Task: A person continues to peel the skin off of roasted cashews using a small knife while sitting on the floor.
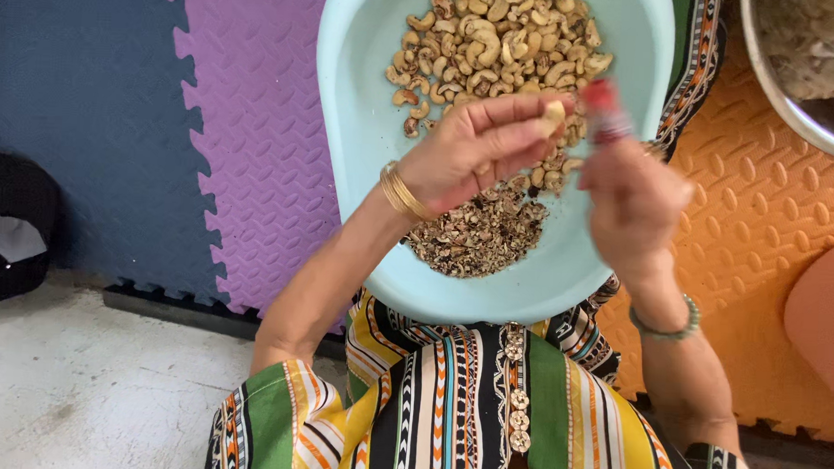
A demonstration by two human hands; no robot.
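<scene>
The left hand point(472, 148) pinches one pale cashew point(553, 114) in its fingers over the light blue basin point(356, 119). Just beside it, to the right, the right hand point(634, 202) clamps a red-handled tool point(605, 111), tip toward the nut.

Home floor workspace: foam puzzle mats point(252, 143), cashew basin point(366, 120).

Left hand point(472, 148) pinching a cashew point(553, 114), right hand point(634, 202) gripping a red-handled tool point(605, 111), over a pale blue basin point(366, 120)

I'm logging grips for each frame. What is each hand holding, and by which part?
The left hand pinches a single pale cashew between its fingertips. The right hand grips a blurred red-handled tool by its lower end.
</scene>
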